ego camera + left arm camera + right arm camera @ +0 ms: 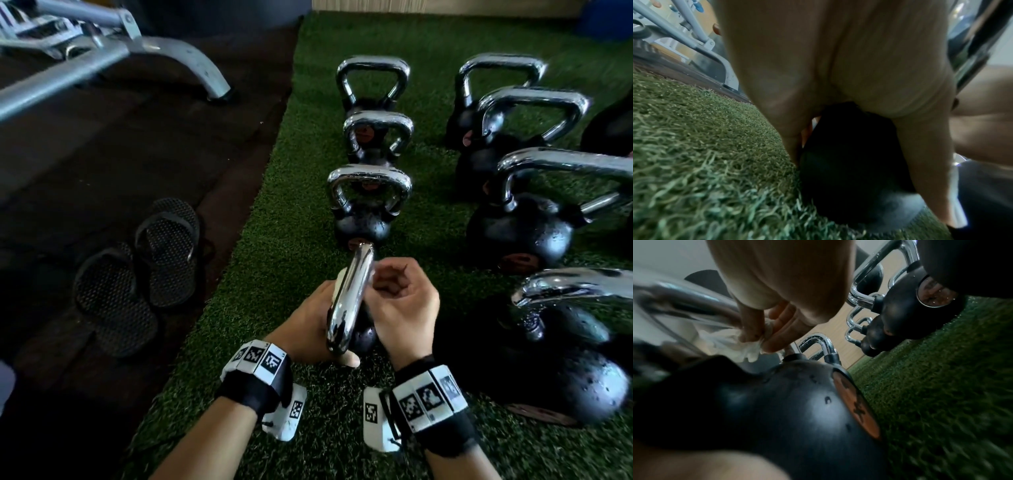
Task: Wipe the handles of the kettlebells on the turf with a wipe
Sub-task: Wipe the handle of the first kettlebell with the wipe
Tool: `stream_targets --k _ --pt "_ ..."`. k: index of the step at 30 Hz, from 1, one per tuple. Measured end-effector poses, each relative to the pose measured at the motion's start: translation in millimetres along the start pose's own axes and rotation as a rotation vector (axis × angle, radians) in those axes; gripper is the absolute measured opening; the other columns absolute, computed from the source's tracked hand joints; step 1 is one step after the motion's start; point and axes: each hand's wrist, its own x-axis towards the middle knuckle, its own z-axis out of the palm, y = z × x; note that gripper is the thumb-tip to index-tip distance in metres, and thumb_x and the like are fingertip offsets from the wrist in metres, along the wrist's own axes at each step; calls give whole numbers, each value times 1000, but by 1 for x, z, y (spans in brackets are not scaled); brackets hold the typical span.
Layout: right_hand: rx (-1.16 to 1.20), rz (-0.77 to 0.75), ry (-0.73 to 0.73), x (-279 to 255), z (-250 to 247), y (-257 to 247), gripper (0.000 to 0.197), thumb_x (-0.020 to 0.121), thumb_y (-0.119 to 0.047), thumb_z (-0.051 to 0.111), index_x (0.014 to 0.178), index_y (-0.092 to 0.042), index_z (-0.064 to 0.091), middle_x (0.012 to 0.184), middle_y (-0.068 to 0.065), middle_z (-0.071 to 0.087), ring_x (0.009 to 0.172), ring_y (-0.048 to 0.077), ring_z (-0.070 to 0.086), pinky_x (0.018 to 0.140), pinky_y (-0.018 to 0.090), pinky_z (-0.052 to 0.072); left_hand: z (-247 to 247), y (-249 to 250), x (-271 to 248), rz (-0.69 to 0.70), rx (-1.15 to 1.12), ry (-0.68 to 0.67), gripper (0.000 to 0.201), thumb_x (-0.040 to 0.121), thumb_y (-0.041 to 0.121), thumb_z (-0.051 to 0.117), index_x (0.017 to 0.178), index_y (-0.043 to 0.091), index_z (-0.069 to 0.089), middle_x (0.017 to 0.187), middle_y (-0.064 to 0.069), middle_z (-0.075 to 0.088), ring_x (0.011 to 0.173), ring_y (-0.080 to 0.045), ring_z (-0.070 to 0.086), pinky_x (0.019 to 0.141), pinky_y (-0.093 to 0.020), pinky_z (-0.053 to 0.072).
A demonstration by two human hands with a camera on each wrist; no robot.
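The nearest kettlebell, black with a chrome handle (349, 298), stands tilted on the green turf (291, 246) between my hands. From the left, my left hand (315, 322) grips it low down, thumb under the handle's near end; the left wrist view has that palm (838, 81) against the black body (849, 162). My right hand (394, 294) is curled against the right side of the handle. In the right wrist view its fingers (774, 337) pinch a crumpled white wipe (731, 344) against the handle (694, 301), above the body (787, 410).
Three small kettlebells (370, 202) line up ahead on the turf. Several larger ones (520, 233) stand in a column to the right, the closest (565, 346) beside my right wrist. On the dark floor to the left lie black sandals (137, 270) and a grey machine frame (102, 51).
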Motion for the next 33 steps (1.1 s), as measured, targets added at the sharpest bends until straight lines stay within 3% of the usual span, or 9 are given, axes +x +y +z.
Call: stream_targets --k 4,8,11,14,18,24,28,30,33 --pt "-200 -25 101 8 2 -3 28 71 -3 84 84 -22 68 72 -11 71 64 5 70 61 23 60 1 -5 0 25 -57 10 123 45 16 103 143 36 32 150 -13 46 143 -31 41 116 -54 38" --pt "-338 57 142 9 5 0 16 76 -16 81 72 -20 66 63 -9 68 58 6 67 56 34 58 5 -12 1 -4 -105 -5 120 46 18 101 149 9 40 150 -13 46 143 -27 43 117 -50 38" --pt "-351 239 114 14 8 2 17 76 -19 79 67 -16 64 59 1 67 56 21 67 58 42 59 4 -10 1 35 -117 13 119 48 24 99 150 12 39 151 -6 45 145 -20 40 121 -38 35" --pt "-387 279 110 14 9 0 17 73 -19 79 64 -16 64 56 1 66 54 20 65 52 32 55 4 -11 -2 109 -109 33 109 53 36 93 146 24 36 143 3 44 139 -13 43 117 -22 36" --pt "-533 342 8 17 11 0 11 74 -17 72 66 -17 64 58 -6 63 56 14 61 48 17 44 5 -15 -4 156 -3 62 108 49 25 100 142 8 47 135 7 45 129 -11 45 113 -9 30" --pt "-651 210 -191 17 1 -11 17 79 -25 74 75 -18 58 66 -8 61 68 15 59 57 28 38 0 -2 -14 35 215 44 121 57 50 96 154 11 36 157 -6 42 144 -21 42 117 -42 40" --pt "-642 -67 -237 26 -15 -26 28 78 -15 78 99 -18 60 75 -12 63 74 9 63 65 23 46 14 11 -29 -167 243 175 137 58 96 61 163 25 8 165 10 30 143 -9 42 110 -38 48" --pt "-582 -135 -402 37 -18 -33 53 78 -5 77 125 -25 60 86 -12 66 80 1 65 73 11 48 19 11 -30 -197 286 250 134 64 95 57 163 23 4 165 9 27 142 -9 43 106 -35 51" --pt "-677 -199 -585 51 -17 -40 58 84 -7 74 134 -32 59 102 -7 62 89 8 63 84 24 52 13 4 -30 -126 425 352 130 63 82 69 163 20 11 151 7 43 129 -11 55 92 -35 59"
